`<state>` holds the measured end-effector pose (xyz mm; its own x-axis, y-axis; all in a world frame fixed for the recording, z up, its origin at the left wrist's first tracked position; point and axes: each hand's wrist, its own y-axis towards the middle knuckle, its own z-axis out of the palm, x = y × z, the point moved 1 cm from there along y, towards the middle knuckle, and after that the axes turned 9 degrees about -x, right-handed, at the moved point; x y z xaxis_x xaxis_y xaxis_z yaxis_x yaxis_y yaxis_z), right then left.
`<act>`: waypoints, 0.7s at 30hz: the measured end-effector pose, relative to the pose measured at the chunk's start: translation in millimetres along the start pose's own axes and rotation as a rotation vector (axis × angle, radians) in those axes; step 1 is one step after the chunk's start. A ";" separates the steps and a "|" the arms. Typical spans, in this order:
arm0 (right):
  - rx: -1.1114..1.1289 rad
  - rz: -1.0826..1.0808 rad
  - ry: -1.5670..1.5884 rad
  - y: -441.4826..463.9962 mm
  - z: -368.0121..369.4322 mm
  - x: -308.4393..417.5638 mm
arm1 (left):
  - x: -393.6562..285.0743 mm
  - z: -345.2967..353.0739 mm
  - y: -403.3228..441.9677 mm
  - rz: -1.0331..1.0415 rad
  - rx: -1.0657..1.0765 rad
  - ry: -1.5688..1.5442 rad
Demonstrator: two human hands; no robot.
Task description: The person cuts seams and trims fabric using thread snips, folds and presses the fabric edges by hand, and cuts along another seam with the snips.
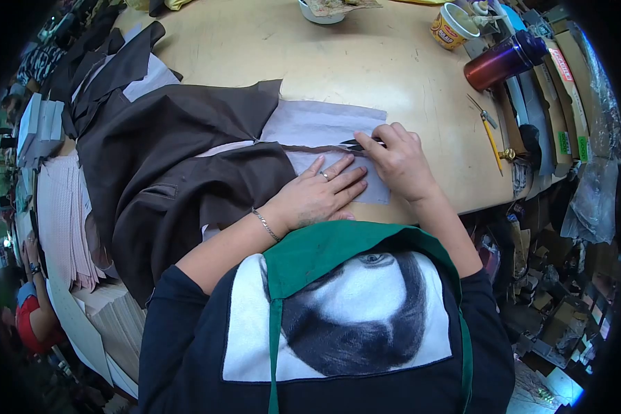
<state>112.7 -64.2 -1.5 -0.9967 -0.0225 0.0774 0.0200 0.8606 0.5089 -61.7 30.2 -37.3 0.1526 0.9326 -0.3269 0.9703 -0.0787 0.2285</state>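
Observation:
Dark brown leather-like garment pieces (186, 124) lie spread over the left and middle of the table, with a pale lavender-grey lining (324, 119) extending from their right end. My left hand (317, 192) rests flat on the lower lining panel, fingers spread, just below a narrow dark seam strip (310, 148). Above and to the right, my right hand (400, 159) is closed around small dark snips (352, 145). Their pointed blades show at the strip's right end, between the two lining panels. The handles are hidden inside my fingers.
On the wooden table (248, 41), a tub (454, 27), a purple-red bottle (500, 62), a pencil (492, 146) and a small metal-tipped tool (477, 107) lie right. A bowl (322, 12) sits at the back. Stacked pale sheets (62, 214) stand left; another person's arm (41, 303) shows beyond.

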 end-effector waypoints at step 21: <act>-0.196 0.021 0.239 13.4 46.2 11.0 | 1.5 1.6 1.8 0.055 0.045 -0.022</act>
<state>98.5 -29.5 -33.4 -0.9497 -0.1447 0.2776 0.0785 0.7482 0.6588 -59.4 30.9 -38.8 0.2094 0.9187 -0.3349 0.9677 -0.1455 0.2057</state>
